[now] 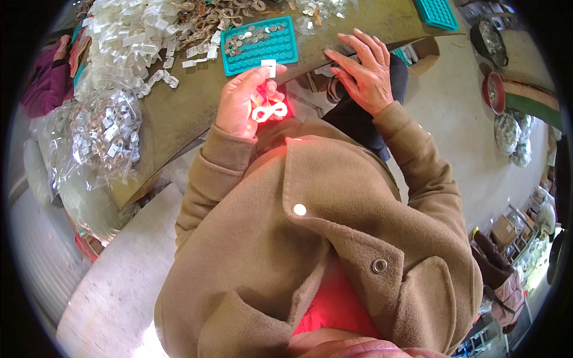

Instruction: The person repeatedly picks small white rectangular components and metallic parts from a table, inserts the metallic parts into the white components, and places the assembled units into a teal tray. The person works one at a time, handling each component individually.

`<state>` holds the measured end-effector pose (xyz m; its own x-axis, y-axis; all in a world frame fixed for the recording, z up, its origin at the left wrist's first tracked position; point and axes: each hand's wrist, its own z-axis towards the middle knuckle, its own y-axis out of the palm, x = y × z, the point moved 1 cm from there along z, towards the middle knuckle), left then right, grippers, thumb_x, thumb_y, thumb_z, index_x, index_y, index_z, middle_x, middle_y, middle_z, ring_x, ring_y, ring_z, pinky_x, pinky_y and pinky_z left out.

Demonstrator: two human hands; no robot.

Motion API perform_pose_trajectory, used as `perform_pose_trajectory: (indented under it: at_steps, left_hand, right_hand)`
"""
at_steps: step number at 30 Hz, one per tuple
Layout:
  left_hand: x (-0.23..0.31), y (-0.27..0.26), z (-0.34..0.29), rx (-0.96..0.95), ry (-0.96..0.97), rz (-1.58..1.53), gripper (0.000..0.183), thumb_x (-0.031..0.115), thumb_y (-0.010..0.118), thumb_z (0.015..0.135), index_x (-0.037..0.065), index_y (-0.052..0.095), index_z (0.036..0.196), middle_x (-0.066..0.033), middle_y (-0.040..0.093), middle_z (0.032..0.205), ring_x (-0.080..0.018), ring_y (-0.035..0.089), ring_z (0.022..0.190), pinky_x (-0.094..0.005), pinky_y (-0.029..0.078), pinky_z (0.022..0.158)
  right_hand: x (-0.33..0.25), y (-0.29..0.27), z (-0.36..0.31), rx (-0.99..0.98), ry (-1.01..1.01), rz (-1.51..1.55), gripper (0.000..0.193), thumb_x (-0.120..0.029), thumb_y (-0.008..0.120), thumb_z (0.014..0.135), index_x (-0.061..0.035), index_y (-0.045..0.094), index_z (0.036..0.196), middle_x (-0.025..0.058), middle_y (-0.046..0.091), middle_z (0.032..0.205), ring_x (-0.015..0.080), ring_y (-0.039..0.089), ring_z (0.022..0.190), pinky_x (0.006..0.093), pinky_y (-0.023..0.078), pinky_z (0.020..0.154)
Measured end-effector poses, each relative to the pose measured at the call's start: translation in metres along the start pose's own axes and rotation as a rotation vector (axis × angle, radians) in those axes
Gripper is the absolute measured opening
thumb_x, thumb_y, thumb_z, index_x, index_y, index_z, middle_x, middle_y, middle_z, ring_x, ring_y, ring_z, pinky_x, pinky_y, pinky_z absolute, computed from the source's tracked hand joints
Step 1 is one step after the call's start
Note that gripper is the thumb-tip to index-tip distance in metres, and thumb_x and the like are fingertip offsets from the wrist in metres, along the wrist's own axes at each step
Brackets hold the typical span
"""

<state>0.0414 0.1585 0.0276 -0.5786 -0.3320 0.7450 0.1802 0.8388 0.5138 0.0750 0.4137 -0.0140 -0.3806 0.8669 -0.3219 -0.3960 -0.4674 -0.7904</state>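
Note:
My left hand [240, 100] is closed on a small light string, held above the near edge of the table. The string's white plastic battery case [269, 67] sticks up from between my thumb and fingers. Below those fingers its looped bundle of wire [270, 111] glows bright red. My right hand [365, 73] is off to the right, fingers spread and holding nothing, near the table's edge. Just beyond my left hand lies a teal tray [287, 52] with rows of round hollows. Several silvery button cells [250, 37] sit in its far rows.
A large heap of white and clear plastic cases [128, 36] covers the table's left, beside bundled wires [209, 21]. A clear bag of white parts [107, 131] sits at the left edge. Another teal tray [437, 13] lies far right. A person in purple [46, 80] is at far left.

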Motion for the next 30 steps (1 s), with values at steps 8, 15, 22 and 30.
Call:
perform_pose_trajectory:
  at_steps: [8, 15, 22, 30]
  left_hand:
    - [-0.010, 0.002, 0.003, 0.045, -0.108, 0.008, 0.030, 0.020, 0.054, 0.099, -0.004, 0.061, 0.115, 0.0009, 0.055, 0.073, -0.0039, 0.051, 0.054, -0.0167, 0.036, 0.040]
    - [-0.014, 0.000, 0.004, 0.054, -0.099, 0.006, 0.032, 0.021, 0.055, 0.098, -0.004, 0.061, 0.116, 0.0010, 0.056, 0.075, -0.0043, 0.051, 0.057, -0.0163, 0.037, 0.043]
    - [-0.015, -0.003, 0.000, 0.000, -0.101, -0.051, 0.032, 0.022, 0.055, 0.098, -0.004, 0.062, 0.115, 0.0019, 0.056, 0.075, -0.0045, 0.051, 0.059, -0.0165, 0.041, 0.049]
    - [-0.018, -0.004, -0.004, -0.016, -0.167, 0.015, 0.036, 0.027, 0.051, 0.101, -0.002, 0.061, 0.120, -0.0008, 0.064, 0.085, -0.0058, 0.057, 0.066, -0.0187, 0.049, 0.059]
  right_hand:
    - [0.006, 0.006, 0.011, -0.061, 0.041, -0.150, 0.041, -0.045, 0.066, 0.087, -0.0219, 0.065, 0.121, 0.0012, 0.052, 0.134, 0.0263, 0.038, 0.133, 0.0460, 0.021, 0.114]
    - [0.002, 0.007, 0.007, 0.017, 0.103, -0.062, 0.046, -0.045, 0.069, 0.084, -0.0216, 0.064, 0.123, 0.0024, 0.053, 0.135, 0.0260, 0.041, 0.131, 0.0459, 0.022, 0.113]
    - [-0.006, 0.016, 0.001, 0.057, -0.034, -0.046, 0.035, -0.022, 0.076, 0.075, -0.0201, 0.071, 0.109, -0.0008, 0.060, 0.118, 0.0212, 0.051, 0.119, 0.0429, 0.031, 0.108]
    - [-0.008, 0.015, 0.008, 0.111, 0.067, 0.303, 0.014, -0.004, 0.070, 0.080, -0.0081, 0.069, 0.094, 0.0052, 0.067, 0.089, 0.0214, 0.064, 0.085, 0.0329, 0.050, 0.078]
